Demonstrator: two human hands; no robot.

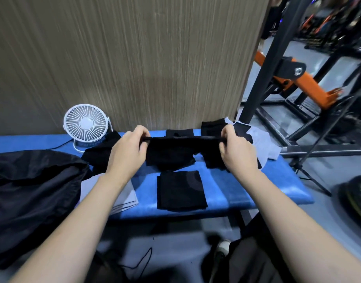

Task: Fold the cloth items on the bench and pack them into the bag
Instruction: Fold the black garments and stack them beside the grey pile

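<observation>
A black cloth (171,153) hangs stretched above the blue bench (247,193). My left hand (127,149) pinches its left top corner and my right hand (235,148) pinches its right top corner. Below it a folded black cloth (180,190) lies flat near the bench's front edge. More black cloths (213,125) and a light grey cloth (263,144) are heaped at the bench's right end. A large black bag (32,193) lies at the left. A folded grey-white cloth (125,198) lies beside the bag, partly hidden by my left forearm.
A small white desk fan (86,124) stands at the back left of the bench against a wooden wall panel. To the right stand black and orange gym frames (294,78) and a tripod leg (310,178). A shoe (222,252) shows on the grey floor.
</observation>
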